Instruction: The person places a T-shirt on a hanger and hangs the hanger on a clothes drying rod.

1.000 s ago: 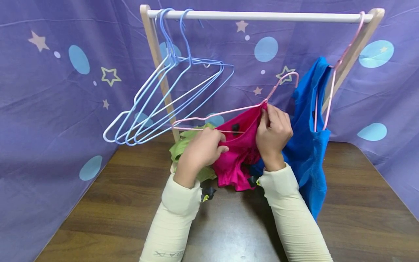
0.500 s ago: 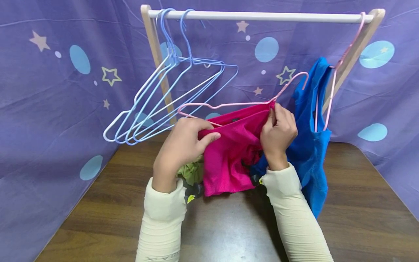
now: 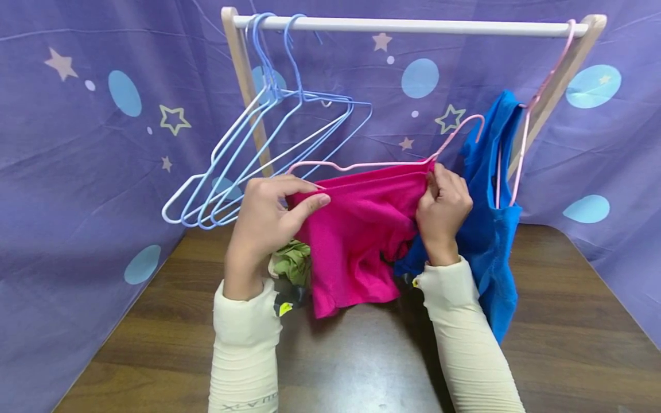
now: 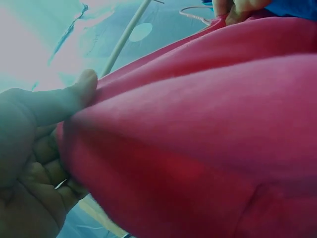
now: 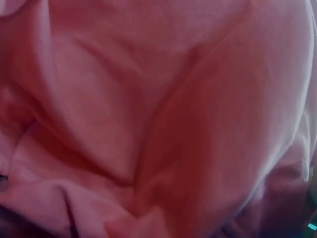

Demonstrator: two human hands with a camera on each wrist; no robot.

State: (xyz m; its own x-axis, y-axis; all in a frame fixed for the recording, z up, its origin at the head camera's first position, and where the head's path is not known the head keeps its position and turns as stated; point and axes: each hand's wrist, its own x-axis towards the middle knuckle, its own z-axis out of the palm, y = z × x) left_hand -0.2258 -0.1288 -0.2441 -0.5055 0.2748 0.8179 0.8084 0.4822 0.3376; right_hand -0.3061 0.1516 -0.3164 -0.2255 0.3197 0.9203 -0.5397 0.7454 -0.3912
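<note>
A magenta garment [image 3: 356, 241], of a cut I cannot tell, hangs stretched between both hands in the head view. My left hand [image 3: 265, 218] pinches the left end of its top edge, thumb in front. At the other end my right hand [image 3: 445, 201] grips the edge just below the neck of a pink wire hanger [image 3: 382, 164]. The hanger's upper bar runs along the back of the opening, and its lower part is hidden by the cloth. In the left wrist view the thumb presses on the cloth [image 4: 198, 114]. Magenta folds fill the right wrist view.
Several blue and white hangers [image 3: 299, 94] hang at the left of the rack's white bar [image 3: 413, 24]. A blue sleeveless garment [image 3: 496, 229] on another pink hanger hangs at the right. Crumpled green cloth [image 3: 293, 263] lies on the wooden table [image 3: 361, 367].
My left hand has moved left and slightly up, pulling the garment's edge out along the hanger. The right hand has shifted slightly right with the hanger, and the cloth is spread wider.
</note>
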